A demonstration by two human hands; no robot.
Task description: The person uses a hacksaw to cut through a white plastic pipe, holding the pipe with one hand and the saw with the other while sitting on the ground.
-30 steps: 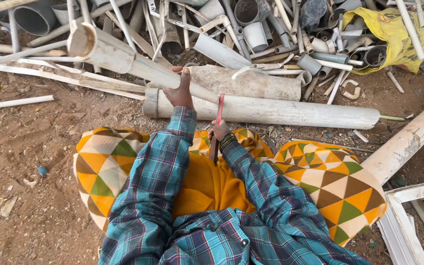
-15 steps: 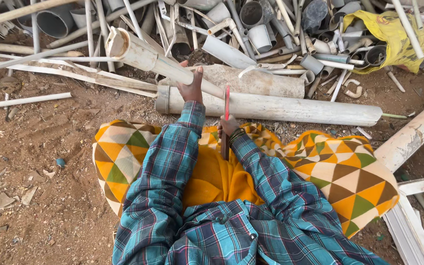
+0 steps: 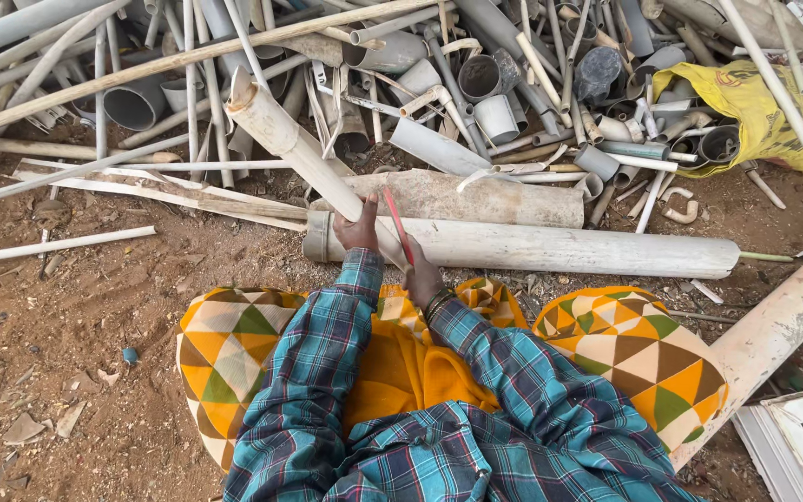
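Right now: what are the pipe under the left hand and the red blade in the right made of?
Pipe: looks like rigid plastic, likely PVC; matte off-white, dirt-stained, thin wall at the open end. Left hand rests on it. Red blade in the right hand: thin, straight, probably painted metal; too small to confirm.

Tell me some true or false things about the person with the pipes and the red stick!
1. The left hand rests on a slanted, dirty white plastic pipe. True.
2. The right hand holds a thin red blade-like tool. True.
3. The crumpled yellow sack lies on the person's lap. False: it lies at the far right on the pile of grey pipe offcuts.
4. The long white pipe in front of the person stands upright. False: it lies flat on the red-brown dirt ground.
5. The person wears a blue checked shirt sleeve. True.
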